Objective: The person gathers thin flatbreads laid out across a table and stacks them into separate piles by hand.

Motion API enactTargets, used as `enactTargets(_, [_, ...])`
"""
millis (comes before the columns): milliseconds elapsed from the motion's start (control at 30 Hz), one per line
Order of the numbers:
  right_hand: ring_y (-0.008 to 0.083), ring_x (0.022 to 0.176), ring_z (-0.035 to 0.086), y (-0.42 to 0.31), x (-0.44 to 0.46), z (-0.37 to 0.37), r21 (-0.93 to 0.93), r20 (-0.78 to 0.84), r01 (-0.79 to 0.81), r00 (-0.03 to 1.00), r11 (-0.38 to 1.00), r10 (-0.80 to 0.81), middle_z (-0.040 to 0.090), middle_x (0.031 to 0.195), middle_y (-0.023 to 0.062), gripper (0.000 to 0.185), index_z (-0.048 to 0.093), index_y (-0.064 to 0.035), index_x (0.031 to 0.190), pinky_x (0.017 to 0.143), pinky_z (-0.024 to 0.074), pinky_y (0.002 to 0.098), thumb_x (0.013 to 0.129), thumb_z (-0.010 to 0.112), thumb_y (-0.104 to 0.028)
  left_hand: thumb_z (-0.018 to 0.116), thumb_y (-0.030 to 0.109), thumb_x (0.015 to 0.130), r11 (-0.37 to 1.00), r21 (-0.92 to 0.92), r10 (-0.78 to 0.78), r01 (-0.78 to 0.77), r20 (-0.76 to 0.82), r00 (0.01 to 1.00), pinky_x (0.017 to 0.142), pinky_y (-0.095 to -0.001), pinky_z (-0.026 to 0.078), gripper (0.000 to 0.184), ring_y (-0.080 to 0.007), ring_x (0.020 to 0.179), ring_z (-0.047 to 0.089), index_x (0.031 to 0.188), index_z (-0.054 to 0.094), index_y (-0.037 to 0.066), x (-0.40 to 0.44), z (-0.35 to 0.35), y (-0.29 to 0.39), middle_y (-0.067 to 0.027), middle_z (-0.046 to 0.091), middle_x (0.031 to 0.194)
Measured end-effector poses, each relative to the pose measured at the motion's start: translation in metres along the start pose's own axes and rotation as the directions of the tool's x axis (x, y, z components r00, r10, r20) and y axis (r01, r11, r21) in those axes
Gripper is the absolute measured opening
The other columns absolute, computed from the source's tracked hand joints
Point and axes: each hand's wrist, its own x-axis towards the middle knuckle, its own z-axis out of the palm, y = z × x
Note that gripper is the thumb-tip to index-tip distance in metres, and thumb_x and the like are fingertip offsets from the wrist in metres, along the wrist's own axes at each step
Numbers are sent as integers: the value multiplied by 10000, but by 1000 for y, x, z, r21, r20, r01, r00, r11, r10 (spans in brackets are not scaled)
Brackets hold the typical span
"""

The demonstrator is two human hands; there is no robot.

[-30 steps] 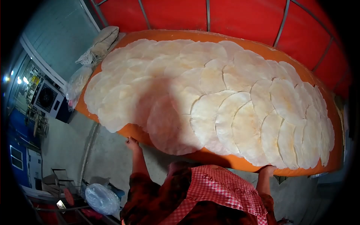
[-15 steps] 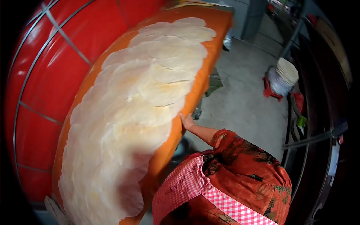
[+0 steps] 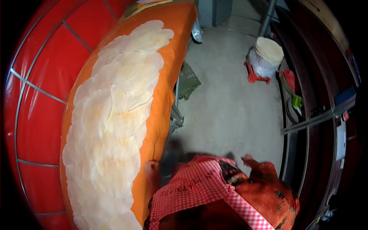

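My left hand (image 3: 152,171) is low beside the front edge of a long table covered with an orange cloth (image 3: 168,73). Its fingers are blurred and partly turned away, and I cannot make out whether it touches the cloth. Many thin, pale round flatbread sheets (image 3: 115,111) lie overlapping along the table. Out to the right, my right hand (image 3: 250,160) hangs above the floor with its fingers loosely apart and nothing in them. A red-and-white checked apron (image 3: 191,184) covers my front.
A stack of pale round sheets (image 3: 269,50) rests on a plastic-wrapped pile on a red stand (image 3: 256,78). Dark shelves (image 3: 306,84) line the right side. A red tiled wall (image 3: 42,115) runs behind the table. Grey floor (image 3: 226,103) lies between.
My right hand has left the table edge and swung out to the right. My left hand now shows beside the table. The view has turned, so table and stand sit further left.
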Motion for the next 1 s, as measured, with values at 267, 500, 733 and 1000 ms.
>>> enactTargets(267, [255, 546, 583, -44, 91, -81, 626, -63, -161, 965, 763, 256, 617, 711, 118, 203, 567, -75, 864, 442, 422, 409, 890, 577, -276, 692, 148, 834, 815, -317, -259, 485, 550, 794, 699, -350, 483, 153, -201, 816, 577, 920, 609, 52, 5, 104, 43, -83, 612, 852])
enactTargets(500, [118, 597, 586, -301, 208, -176, 804, 124, 238, 829, 545, -545, 619, 744, 20, 99, 605, -103, 944, 498, 446, 299, 910, 585, -193, 675, 135, 850, 683, -631, -89, 369, 430, 898, 700, -347, 495, 152, -175, 811, 599, 970, 633, 50, 183, 242, 88, -81, 638, 876])
enactTargets(733, [170, 665, 630, -428, 184, -320, 400, 32, 449, 864, 799, -503, 642, 818, 74, 184, 598, -38, 981, 512, 465, 308, 918, 584, -211, 636, 245, 857, 760, -545, -108, 354, 431, 896, 787, -418, 500, 228, -348, 901, 616, 987, 648, 58, 387, 260, 192, -162, 643, 961])
enactTargets(1000, [203, 562, 651, -415, 312, -442, -441, 153, 761, 586, 476, -796, 655, 709, 88, 179, 614, -19, 826, 461, 496, 335, 886, 570, -182, 657, 142, 813, 944, -298, -71, 140, 231, 970, 722, -401, 490, 153, -325, 816, 597, 908, 593, 40, 533, 313, 214, -130, 594, 872])
